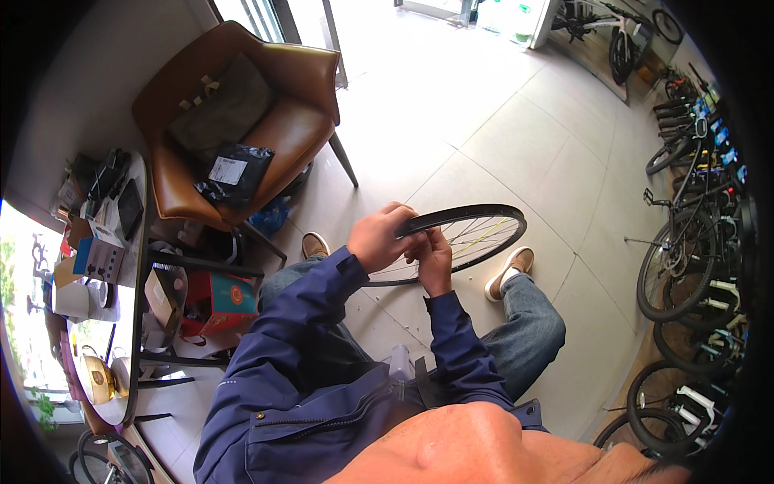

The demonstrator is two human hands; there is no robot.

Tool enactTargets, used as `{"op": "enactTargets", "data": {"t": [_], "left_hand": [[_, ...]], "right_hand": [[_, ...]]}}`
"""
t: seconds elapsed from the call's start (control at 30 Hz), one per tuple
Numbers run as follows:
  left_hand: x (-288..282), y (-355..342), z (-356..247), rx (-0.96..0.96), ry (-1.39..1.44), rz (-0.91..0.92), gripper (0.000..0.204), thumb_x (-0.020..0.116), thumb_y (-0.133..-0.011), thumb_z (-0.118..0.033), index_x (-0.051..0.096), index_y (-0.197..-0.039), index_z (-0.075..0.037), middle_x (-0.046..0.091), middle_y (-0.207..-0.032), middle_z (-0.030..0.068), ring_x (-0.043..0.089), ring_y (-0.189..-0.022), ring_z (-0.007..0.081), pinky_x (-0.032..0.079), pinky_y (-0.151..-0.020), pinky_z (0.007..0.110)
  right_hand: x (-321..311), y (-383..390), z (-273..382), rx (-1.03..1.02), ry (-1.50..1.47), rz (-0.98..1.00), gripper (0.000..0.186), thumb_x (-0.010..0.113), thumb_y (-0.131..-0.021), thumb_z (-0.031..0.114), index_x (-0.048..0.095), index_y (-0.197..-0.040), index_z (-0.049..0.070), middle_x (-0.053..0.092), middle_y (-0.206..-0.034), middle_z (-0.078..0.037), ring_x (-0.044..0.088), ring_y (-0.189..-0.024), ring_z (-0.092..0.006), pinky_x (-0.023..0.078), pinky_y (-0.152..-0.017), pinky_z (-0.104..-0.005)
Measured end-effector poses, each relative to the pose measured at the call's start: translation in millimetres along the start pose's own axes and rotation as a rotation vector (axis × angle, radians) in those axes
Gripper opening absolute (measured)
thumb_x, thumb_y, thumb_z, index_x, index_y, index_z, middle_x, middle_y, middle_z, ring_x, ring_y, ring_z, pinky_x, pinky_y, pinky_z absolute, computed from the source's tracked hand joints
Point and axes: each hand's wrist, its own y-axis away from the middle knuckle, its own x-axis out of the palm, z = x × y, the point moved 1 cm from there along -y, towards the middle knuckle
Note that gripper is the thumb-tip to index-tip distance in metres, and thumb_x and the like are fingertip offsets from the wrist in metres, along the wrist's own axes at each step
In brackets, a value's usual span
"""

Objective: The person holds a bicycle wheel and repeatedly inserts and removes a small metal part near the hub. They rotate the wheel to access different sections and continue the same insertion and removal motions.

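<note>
A bicycle wheel [484, 212] with a black rim and thin spokes is held tilted in front of me, between my knees. My left hand [380, 235] is closed around the rim on its left side. Close beside it, my right hand [434, 260] has its fingers bent and pressed against the inner side of the rim, near the spokes. What lies under those fingertips, if anything beyond the wheel, is hidden. The wheel's lower left part passes behind my hands and sleeves.
On the left, a brown armchair [298, 121] bears a cushion and a black package [235, 175]. A table [139, 339] with boxes stands nearer, a red box [222, 302] beside it. Bicycles [681, 266] line the right side. Small white bits lie on the tiled floor [556, 194].
</note>
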Motion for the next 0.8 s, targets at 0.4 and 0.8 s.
{"op": "enactTargets", "data": {"t": [0.4, 0.8], "left_hand": [[3.6, 0.5, 4.5, 0.001, 0.014, -0.02, 0.032, 0.085, -0.095, -0.033, 0.077, -0.12, -0.014, 0.076, -0.129, 0.0051, 0.078, -0.105, 0.0344, 0.063, -0.086, 0.043], [0.7, 0.1, 1.5, -0.023, 0.048, -0.032, 0.032, 0.088, -0.093, -0.021, 0.076, -0.116, -0.003, 0.077, -0.117, 0.0133, 0.079, -0.1, 0.0338, 0.063, -0.088, 0.039]], "right_hand": [[17.0, 10.4, 14.2, -0.187, 0.451, -0.208, 0.02, 0.065, -0.115, 0.019, 0.063, -0.125, 0.001, 0.074, -0.097, -0.006, 0.073, -0.078, -0.0104, 0.062, -0.062, -0.028], [10.9, 9.9, 24.4, -0.355, 0.766, -0.257, 0.021, 0.074, -0.107, 0.008, 0.071, -0.127, 0.003, 0.083, -0.105, -0.012, 0.082, -0.082, -0.0199, 0.065, -0.07, -0.033]]}}
